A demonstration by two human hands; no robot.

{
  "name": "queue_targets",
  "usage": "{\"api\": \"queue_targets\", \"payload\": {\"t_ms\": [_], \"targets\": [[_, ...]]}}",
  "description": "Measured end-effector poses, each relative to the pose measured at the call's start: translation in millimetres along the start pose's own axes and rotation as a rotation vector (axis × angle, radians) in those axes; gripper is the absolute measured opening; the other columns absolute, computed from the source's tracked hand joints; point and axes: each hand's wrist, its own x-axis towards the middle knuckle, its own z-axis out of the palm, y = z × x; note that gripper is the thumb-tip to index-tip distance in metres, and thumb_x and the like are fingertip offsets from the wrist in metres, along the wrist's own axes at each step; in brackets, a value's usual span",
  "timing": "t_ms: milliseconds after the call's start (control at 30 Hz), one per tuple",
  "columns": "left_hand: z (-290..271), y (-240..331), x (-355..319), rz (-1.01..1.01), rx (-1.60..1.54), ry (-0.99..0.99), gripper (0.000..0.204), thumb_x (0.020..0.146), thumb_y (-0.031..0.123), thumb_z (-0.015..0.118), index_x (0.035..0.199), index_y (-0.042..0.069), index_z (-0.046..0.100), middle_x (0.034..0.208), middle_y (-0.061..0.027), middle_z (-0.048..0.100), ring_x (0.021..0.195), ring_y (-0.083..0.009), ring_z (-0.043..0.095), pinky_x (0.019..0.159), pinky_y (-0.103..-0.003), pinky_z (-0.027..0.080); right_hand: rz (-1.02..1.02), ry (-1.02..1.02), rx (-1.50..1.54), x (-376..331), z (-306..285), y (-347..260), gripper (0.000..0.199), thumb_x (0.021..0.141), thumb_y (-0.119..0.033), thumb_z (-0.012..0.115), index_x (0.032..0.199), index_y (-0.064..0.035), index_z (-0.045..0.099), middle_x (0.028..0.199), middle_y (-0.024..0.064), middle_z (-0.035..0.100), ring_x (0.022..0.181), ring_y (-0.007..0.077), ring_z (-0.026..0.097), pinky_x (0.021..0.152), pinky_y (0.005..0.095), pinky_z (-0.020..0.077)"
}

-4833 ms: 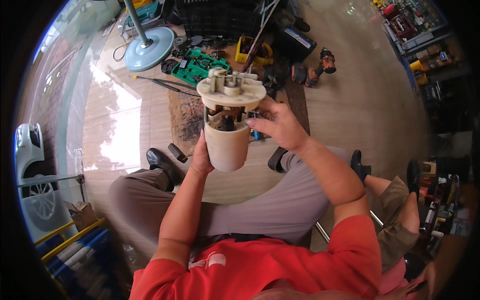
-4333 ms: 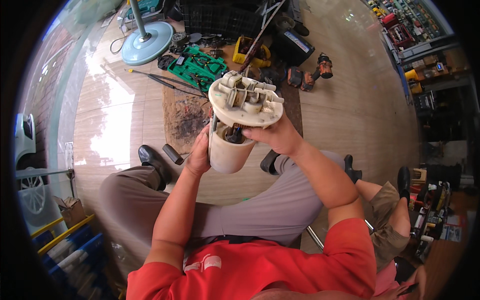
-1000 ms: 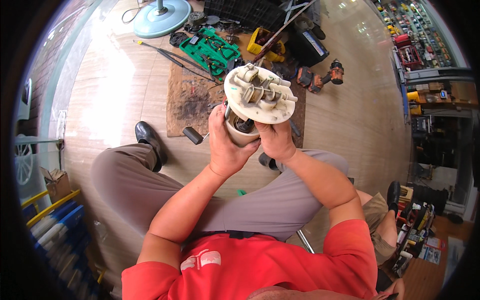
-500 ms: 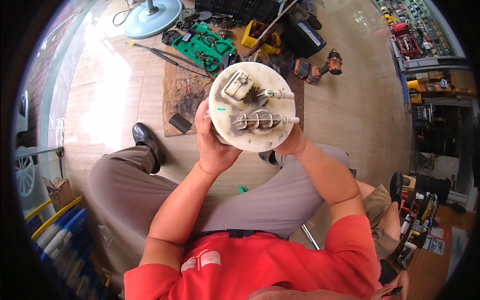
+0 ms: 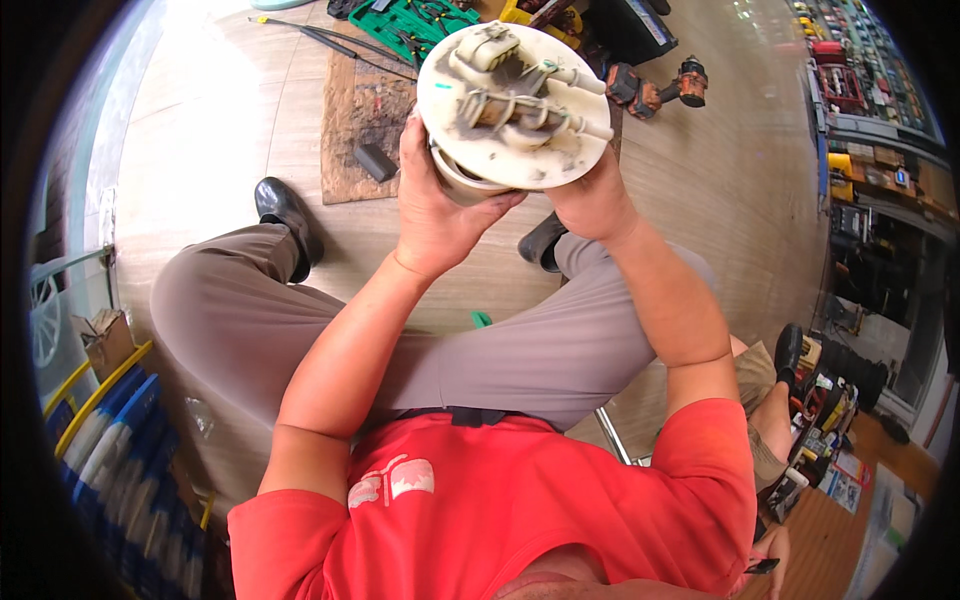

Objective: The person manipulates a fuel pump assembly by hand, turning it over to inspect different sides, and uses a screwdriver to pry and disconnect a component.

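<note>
Held up in front of me is a fuel pump module [image 5: 570,150], with a round off-white top plate, two hose nipples pointing right and a raised connector housing. Dark grime stains the plate around these parts. My left hand [image 5: 437,215] wraps the body under the plate's left side, thumb stretched along its near edge. On the other side my right hand [image 5: 597,203] grips below the rim, its fingertips hidden under the plate. The plate tilts, so part of the paler cylindrical body shows by my left hand.
Beneath lies a stained wooden board [image 5: 345,125] with a small dark block [image 5: 375,162]. Beyond are a green tool case [image 5: 395,25], a black battery [image 5: 628,38], a cordless drill [image 5: 690,82] and a long thin rod [image 5: 330,38]. Another person's leg [image 5: 772,420] is at right.
The fuel pump module and both hands have shifted up in the picture, and the plate now tilts, exposing more of the body below it. The whole view has also shifted.
</note>
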Motion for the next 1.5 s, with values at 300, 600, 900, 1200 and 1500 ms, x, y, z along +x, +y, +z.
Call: {"api": "queue_targets", "payload": {"t_ms": [300, 600, 900, 1200, 1500], "targets": [[-5.9, 3.6, 10.1, -0.314, -0.147, -0.2, 0.089, 0.059, 0.01, 0.092, 0.131, 0.001, 0.039, 0.124, -0.0123, 0.056, 0.116, -0.0217, 0.053, 0.1, -0.035, 0.044, 0.21, -0.105, 0.086, 5.2, -0.8, -1.8, 0.037, 0.087, -0.005, 0.068, 0.122, -0.0012, 0.058, 0.124, 0.0115, 0.059, 0.11, 0.0206, 0.058, 0.091, 0.0336, 0.0488], [-4.6, 19.1, 10.6, -0.295, -0.107, -0.154, 0.114, 0.056, 0.019, 0.092, 0.145, -0.003, 0.024, 0.139, -0.018, 0.041, 0.128, -0.0267, 0.043, 0.11, -0.038, 0.035, 0.358, -0.053, 0.241, 9.8, -3.1, 7.8, 0.035, 0.091, -0.017, 0.067, 0.121, 0.0005, 0.061, 0.114, 0.0088, 0.067, 0.105, 0.0142, 0.059, 0.092, 0.0296, 0.0465], [-7.1, 16.2, 9.9, -0.442, -0.257, -0.203, 0.111, 0.059, 0.015, 0.09, 0.146, -0.003, 0.024, 0.132, -0.0177, 0.051, 0.121, -0.0253, 0.052, 0.103, -0.037, 0.043, 0.616, -0.14, 0.336, 13.1, -3.9, 8.0, 0.036, 0.081, -0.005, 0.067, 0.115, 0.0061, 0.062, 0.109, 0.0101, 0.068, 0.099, 0.0138, 0.061, 0.088, 0.0289, 0.049], [-11.3, 18.1, 15.0, -0.538, -0.42, -0.305, 0.107, 0.061, 0.012, 0.087, 0.145, -0.004, 0.022, 0.131, -0.0175, 0.051, 0.119, -0.0243, 0.053, 0.101, -0.037, 0.044, 0.695, -0.137, 0.463, 16.7, -4.1, 6.4, 0.038, 0.078, -0.001, 0.065, 0.115, 0.0047, 0.063, 0.108, 0.0091, 0.067, 0.096, 0.0141, 0.062, 0.086, 0.0291, 0.0499], [-11.9, 22.7, 18.0, -0.516, -0.325, -0.31, 0.108, 0.061, 0.015, 0.087, 0.146, -0.003, 0.022, 0.132, -0.0163, 0.05, 0.12, -0.0243, 0.051, 0.103, -0.036, 0.042, 0.7, -0.034, 0.583, 9.7, 6.0, 11.8, 0.038, 0.078, 0.002, 0.064, 0.116, 0.0033, 0.063, 0.109, 0.0084, 0.067, 0.099, 0.0152, 0.062, 0.088, 0.0296, 0.0486]]}}
